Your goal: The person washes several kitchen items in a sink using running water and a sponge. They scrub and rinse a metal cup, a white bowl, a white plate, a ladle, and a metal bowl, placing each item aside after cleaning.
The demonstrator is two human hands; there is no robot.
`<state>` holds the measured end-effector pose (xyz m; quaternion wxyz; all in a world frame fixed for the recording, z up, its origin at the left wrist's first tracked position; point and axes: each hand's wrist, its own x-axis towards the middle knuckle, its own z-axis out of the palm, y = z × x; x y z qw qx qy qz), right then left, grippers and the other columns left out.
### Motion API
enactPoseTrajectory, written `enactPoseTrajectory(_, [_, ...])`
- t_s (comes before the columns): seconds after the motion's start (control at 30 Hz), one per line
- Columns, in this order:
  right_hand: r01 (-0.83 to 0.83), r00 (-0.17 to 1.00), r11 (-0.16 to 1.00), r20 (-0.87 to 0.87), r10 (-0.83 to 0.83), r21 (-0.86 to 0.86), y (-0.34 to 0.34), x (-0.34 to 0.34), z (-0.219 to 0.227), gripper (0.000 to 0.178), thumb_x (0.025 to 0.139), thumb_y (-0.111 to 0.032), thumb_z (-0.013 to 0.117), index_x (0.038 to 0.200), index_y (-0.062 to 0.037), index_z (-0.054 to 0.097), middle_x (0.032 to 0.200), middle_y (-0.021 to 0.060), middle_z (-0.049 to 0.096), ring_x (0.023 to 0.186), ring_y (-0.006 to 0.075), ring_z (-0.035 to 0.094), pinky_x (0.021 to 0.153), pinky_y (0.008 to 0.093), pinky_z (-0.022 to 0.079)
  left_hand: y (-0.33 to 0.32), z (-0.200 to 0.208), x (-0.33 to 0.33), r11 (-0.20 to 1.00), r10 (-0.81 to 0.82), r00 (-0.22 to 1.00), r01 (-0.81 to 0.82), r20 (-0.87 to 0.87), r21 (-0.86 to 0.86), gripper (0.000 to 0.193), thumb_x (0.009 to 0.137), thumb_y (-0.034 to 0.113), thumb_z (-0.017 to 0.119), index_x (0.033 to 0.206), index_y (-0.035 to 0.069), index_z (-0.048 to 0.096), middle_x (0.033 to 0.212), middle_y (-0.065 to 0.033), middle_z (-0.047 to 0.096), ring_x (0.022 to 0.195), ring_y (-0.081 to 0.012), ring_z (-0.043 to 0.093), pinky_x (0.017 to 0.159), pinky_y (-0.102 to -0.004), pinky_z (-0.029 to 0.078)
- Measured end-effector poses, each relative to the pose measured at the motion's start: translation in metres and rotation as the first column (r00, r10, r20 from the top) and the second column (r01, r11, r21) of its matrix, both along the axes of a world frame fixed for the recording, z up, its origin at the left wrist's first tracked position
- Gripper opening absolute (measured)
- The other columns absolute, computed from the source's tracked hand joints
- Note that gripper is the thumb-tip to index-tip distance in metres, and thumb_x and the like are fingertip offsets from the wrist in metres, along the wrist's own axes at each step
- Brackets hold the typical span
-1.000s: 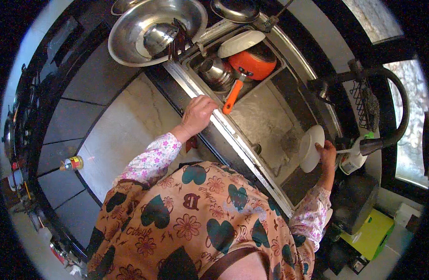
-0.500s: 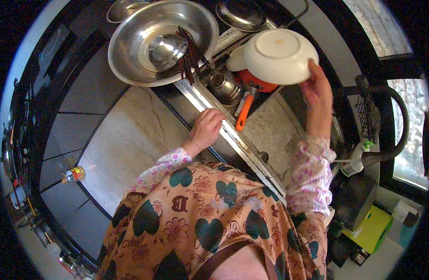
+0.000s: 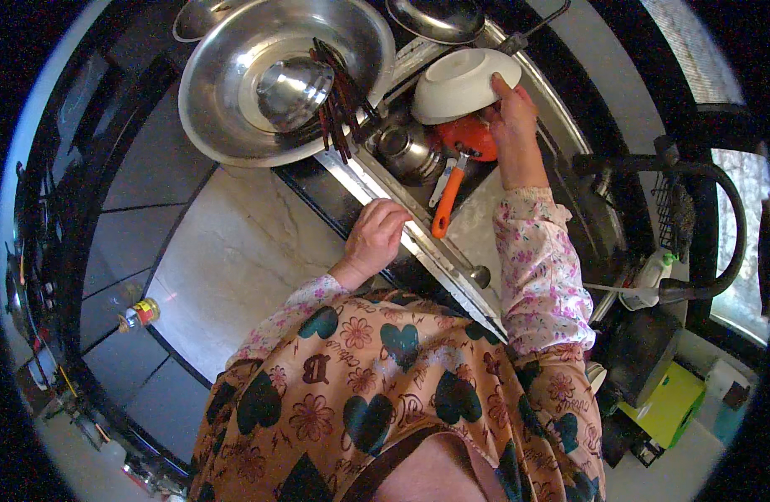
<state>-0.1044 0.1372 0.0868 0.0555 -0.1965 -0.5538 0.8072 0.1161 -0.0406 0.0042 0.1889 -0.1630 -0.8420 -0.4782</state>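
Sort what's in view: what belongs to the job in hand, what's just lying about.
Job in hand:
white bowl, base up, in right hand
sink edge, at left hand
red pan, near the bowl
steel basin, probably

Seemingly lying about:
yellow-labelled jar
lime-green object
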Motion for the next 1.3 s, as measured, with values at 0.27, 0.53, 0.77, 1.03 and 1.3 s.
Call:
enactPoseTrajectory(0.27, [-0.166,0.984,0.744,0.155,0.084,0.647,0.041,-0.021,-0.028,0.037,0.071,-0.027,0.074,0.087,0.0024,0.058,0.079,0.0101,0.062,0.060,0.0190,0.061,0.050,0.0316,0.054,0.000,-0.004,-0.001,0.999,-0.023,1.000,0.023,0.012,-0.028,0.016,0.068,-0.005,0.057,0.082,0.003,0.057,0.084,-0.0092,0.054,0.082,-0.0279,0.053,0.073,-0.0359,0.045])
enactPoseTrajectory(0.53, [-0.225,0.965,0.763,0.247,0.088,0.606,0.055,-0.002,-0.014,0.042,0.071,-0.039,0.072,0.079,0.0013,0.062,0.066,0.0088,0.062,0.048,0.0159,0.059,0.043,0.0275,0.050,0.005,-0.004,-0.003,0.996,-0.028,0.999,0.029,0.018,-0.089,0.015,0.068,-0.005,0.058,0.080,0.004,0.058,0.084,-0.0084,0.055,0.082,-0.0272,0.053,0.072,-0.0358,0.045])
enactPoseTrajectory(0.77, [-0.215,0.976,0.645,0.131,0.176,0.734,0.026,0.008,-0.018,0.037,0.072,-0.038,0.069,0.081,-0.0028,0.064,0.069,0.0086,0.063,0.054,0.0195,0.060,0.050,0.0308,0.049,0.009,-0.005,-0.004,0.995,-0.025,1.000,0.025,0.004,-0.092,0.014,0.068,-0.006,0.058,0.079,0.004,0.058,0.083,-0.0091,0.056,0.081,-0.0275,0.054,0.072,-0.0355,0.044])
enactPoseTrajectory(1.03, [-0.237,0.970,0.331,0.206,0.126,0.913,0.007,0.021,-0.016,0.042,0.070,-0.042,0.065,0.077,-0.0007,0.063,0.081,0.0196,0.062,0.080,0.0370,0.059,0.068,0.0449,0.047,0.013,-0.007,-0.002,0.993,-0.023,0.999,0.026,0.025,-0.118,0.016,0.068,-0.007,0.057,0.080,0.004,0.059,0.085,-0.0091,0.058,0.083,-0.0270,0.055,0.074,-0.0349,0.045])
enactPoseTrajectory(1.3, [-0.094,0.961,0.360,-0.010,0.276,0.928,0.108,0.106,-0.056,0.032,0.079,-0.038,0.063,0.076,-0.0061,0.060,0.061,0.0063,0.060,0.048,0.0130,0.056,0.048,0.0285,0.046,0.017,-0.004,-0.001,0.990,-0.004,0.999,0.008,0.032,-0.138,0.015,0.069,-0.006,0.056,0.081,0.003,0.058,0.085,-0.0093,0.058,0.084,-0.0280,0.055,0.079,-0.0360,0.043])
